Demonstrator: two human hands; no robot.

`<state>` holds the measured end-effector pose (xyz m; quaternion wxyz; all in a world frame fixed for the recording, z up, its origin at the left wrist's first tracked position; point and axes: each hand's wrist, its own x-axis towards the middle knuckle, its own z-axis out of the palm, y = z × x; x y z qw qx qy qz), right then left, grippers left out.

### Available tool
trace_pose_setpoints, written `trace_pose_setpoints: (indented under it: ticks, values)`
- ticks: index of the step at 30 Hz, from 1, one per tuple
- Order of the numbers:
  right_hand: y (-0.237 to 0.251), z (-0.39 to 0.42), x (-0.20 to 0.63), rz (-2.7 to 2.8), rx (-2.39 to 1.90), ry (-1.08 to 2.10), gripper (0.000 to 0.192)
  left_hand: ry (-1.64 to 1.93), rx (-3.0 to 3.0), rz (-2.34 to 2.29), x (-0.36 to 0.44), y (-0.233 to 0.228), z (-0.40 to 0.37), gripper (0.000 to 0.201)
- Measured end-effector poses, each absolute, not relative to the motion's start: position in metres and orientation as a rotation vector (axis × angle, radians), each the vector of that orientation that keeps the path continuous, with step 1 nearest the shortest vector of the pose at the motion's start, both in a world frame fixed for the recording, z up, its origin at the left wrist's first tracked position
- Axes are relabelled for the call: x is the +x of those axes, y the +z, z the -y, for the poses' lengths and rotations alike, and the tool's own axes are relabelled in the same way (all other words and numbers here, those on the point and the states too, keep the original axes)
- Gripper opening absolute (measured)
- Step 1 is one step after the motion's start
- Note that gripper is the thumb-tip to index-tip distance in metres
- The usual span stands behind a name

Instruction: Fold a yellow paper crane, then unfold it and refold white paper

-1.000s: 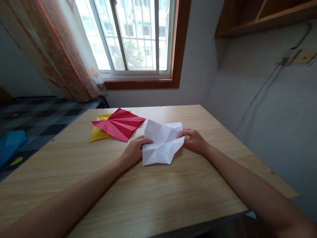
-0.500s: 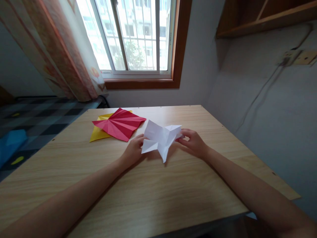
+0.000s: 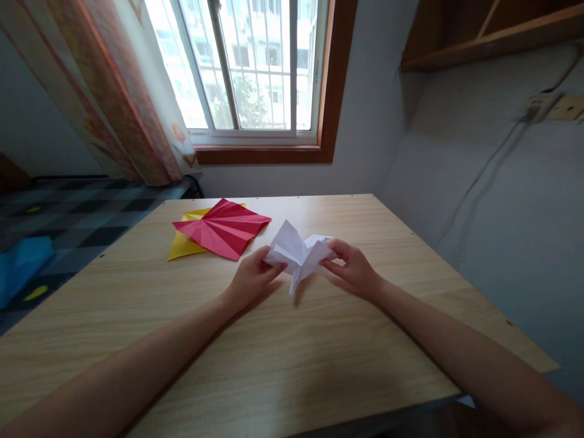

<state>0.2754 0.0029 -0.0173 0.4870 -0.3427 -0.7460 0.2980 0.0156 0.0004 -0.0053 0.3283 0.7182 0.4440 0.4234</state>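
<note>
A folded white paper (image 3: 298,252) with several pointed flaps is held just above the wooden table (image 3: 255,365). My left hand (image 3: 255,272) pinches its left flap between thumb and fingers. On the other side, my right hand (image 3: 349,264) grips the right flap the same way. One narrow point of the paper hangs down between the hands, toward me. Fingertips behind the paper are partly hidden.
Left of the hands, a creased red paper (image 3: 223,228) lies over a yellow paper (image 3: 182,246). A blue object (image 3: 27,261) rests on a checked cloth (image 3: 104,210) at far left. Beyond the table are a window (image 3: 255,67) and a wall; a shelf (image 3: 493,45) hangs upper right.
My left thumb has come over the front of the left flap, and my right fingers have moved onto the right flap. The white paper's flaps are drawn closer together and its lower point has shifted left.
</note>
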Motion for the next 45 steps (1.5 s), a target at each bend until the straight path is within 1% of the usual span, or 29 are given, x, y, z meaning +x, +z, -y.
trace_pose_setpoints:
  ticks: [3,5,7,10,11,14,16,19,22,25,28,32,36,37,45]
  values:
    - [-0.025,-0.004,0.270,1.692,-0.831,0.858,0.031,1.112,1.924,-1.183,0.018,-0.004,0.001,0.024]
    - [-0.028,-0.004,0.266,1.605,-0.834,0.927,0.039,1.124,1.921,-1.189,0.019,-0.004,0.001,0.025]
    - [-0.030,-0.005,0.262,1.512,-0.833,0.997,0.042,1.141,1.873,-1.159,0.021,-0.005,0.001,0.024]
    - [-0.031,-0.005,0.257,1.446,-0.841,1.113,0.040,1.189,1.764,-1.096,0.023,-0.008,0.002,0.029]
    - [-0.031,-0.005,0.256,1.442,-0.844,1.148,0.039,1.209,1.726,-1.075,0.024,-0.008,0.003,0.035]
    - [-0.031,-0.005,0.256,1.471,-0.863,1.192,0.033,1.257,1.641,-1.014,0.026,-0.007,0.004,0.069]
    - [-0.033,-0.005,0.257,1.506,-0.893,1.169,0.027,1.265,1.621,-1.014,0.027,-0.004,0.004,0.087]
    - [-0.035,-0.006,0.259,1.479,-0.907,1.167,0.021,1.235,1.538,-1.039,0.027,0.001,0.003,0.102]
    - [-0.035,-0.008,0.259,1.365,-0.895,1.221,0.023,1.187,1.329,-0.970,0.026,0.003,0.001,0.108]
    - [-0.035,-0.009,0.258,1.285,-0.897,1.247,0.027,1.187,1.073,-0.867,0.028,0.003,0.002,0.103]
    - [-0.034,-0.010,0.257,1.241,-0.887,1.261,0.030,1.155,0.971,-0.753,0.032,0.001,0.005,0.091]
    - [-0.032,-0.008,0.257,1.219,-0.894,1.250,0.031,1.031,1.077,-0.628,0.038,-0.003,0.009,0.063]
    - [-0.032,-0.006,0.256,1.293,-0.904,1.178,0.030,0.889,1.328,-0.807,0.039,-0.007,0.013,0.036]
    - [-0.032,-0.005,0.256,1.323,-0.898,1.152,0.029,0.876,1.387,-0.850,0.039,-0.008,0.014,0.032]
    - [-0.030,0.002,0.256,1.615,-0.899,0.883,0.024,0.910,1.507,-0.954,0.039,-0.007,0.015,0.025]
